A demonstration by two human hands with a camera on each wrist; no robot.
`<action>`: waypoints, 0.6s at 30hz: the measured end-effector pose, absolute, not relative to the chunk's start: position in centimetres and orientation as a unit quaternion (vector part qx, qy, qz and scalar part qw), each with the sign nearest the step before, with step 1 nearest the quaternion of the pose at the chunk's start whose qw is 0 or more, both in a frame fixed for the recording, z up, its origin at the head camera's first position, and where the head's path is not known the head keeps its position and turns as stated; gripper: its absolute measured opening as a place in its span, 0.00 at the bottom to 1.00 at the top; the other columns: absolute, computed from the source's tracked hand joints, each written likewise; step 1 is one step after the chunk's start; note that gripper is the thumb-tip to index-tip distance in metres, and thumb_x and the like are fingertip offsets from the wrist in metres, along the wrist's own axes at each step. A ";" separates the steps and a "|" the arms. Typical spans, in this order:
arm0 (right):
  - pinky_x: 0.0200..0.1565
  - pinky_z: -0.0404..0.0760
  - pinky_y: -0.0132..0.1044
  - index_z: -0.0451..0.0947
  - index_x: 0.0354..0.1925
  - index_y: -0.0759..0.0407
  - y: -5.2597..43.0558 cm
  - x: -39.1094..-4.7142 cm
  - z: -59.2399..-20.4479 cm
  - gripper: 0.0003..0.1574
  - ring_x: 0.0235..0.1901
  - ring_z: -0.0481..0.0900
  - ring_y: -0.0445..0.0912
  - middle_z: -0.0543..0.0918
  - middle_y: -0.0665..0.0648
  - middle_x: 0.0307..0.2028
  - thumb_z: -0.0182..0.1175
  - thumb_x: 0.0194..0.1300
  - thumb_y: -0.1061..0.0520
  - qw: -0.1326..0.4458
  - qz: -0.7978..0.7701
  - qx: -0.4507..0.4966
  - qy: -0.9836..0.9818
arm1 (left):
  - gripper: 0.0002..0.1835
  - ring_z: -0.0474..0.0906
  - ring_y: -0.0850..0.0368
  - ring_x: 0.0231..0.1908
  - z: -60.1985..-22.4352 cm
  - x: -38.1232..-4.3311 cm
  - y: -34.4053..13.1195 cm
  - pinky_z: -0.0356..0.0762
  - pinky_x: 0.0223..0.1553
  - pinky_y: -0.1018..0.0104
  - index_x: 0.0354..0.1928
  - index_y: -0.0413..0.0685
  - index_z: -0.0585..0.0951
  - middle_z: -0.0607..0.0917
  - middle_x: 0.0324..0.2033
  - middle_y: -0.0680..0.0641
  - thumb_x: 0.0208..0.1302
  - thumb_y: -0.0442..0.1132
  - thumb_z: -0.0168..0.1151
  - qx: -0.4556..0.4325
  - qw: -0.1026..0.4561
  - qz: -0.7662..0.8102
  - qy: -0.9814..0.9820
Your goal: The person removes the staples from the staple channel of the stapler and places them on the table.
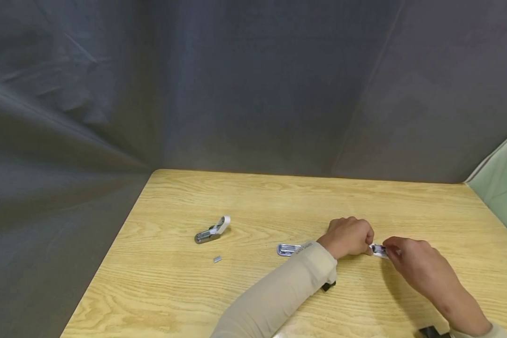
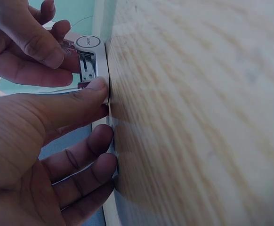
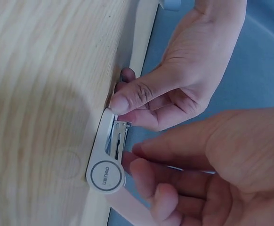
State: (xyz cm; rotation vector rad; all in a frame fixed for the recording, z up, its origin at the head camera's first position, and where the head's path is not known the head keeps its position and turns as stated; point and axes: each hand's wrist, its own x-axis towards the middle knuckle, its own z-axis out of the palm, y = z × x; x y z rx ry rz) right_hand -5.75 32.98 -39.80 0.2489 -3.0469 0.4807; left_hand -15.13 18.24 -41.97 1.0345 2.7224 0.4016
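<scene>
A white stapler (image 1: 379,250) lies on its side on the table, its metal magazine (image 3: 118,141) exposed. My left hand (image 1: 349,237) pinches one end of it; in the left wrist view the thumb (image 2: 97,84) presses on that end. The right hand (image 1: 424,265) is at the stapler's other end, thumb and forefinger bent against the magazine side. Whatever lies between those right fingertips is hidden. The round hinge cap (image 3: 105,176) with lettering shows in the right wrist view. Beside my left sleeve lies a grey and silver stapler part (image 1: 287,249), partly covered by the cuff.
To the left stands another stapler (image 1: 212,230), grey below with its white arm raised. A small silver staple strip (image 1: 217,258) lies in front of it. A dark curtain (image 1: 253,94) hangs behind the wooden table (image 1: 160,286) and along its left side.
</scene>
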 end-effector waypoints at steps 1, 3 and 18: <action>0.19 0.66 0.36 0.85 0.42 0.65 32.9 -5.7 -39.9 0.05 0.19 0.66 0.42 0.84 0.53 0.29 0.63 0.68 0.68 0.024 0.154 0.082 -0.984 | 0.21 0.61 0.68 0.19 -42.0 -15.1 18.2 0.60 0.25 0.71 0.19 0.61 0.74 0.69 0.15 0.62 0.58 0.55 0.77 0.350 0.101 0.136 0.921; 0.18 0.67 0.37 0.86 0.42 0.65 32.8 -5.7 -39.9 0.06 0.19 0.66 0.42 0.85 0.54 0.30 0.64 0.68 0.68 0.024 0.150 0.083 -0.985 | 0.21 0.61 0.67 0.19 -42.0 -15.1 18.2 0.60 0.25 0.71 0.19 0.61 0.74 0.69 0.15 0.62 0.58 0.55 0.77 0.350 0.101 0.135 0.921; 0.18 0.63 0.33 0.85 0.41 0.67 32.8 -5.9 -40.6 0.07 0.17 0.62 0.40 0.82 0.51 0.27 0.61 0.68 0.69 0.045 0.162 0.089 -0.982 | 0.18 0.64 0.69 0.20 -42.1 -15.1 18.2 0.62 0.25 0.71 0.20 0.64 0.77 0.73 0.17 0.64 0.59 0.56 0.76 0.354 0.097 0.127 0.922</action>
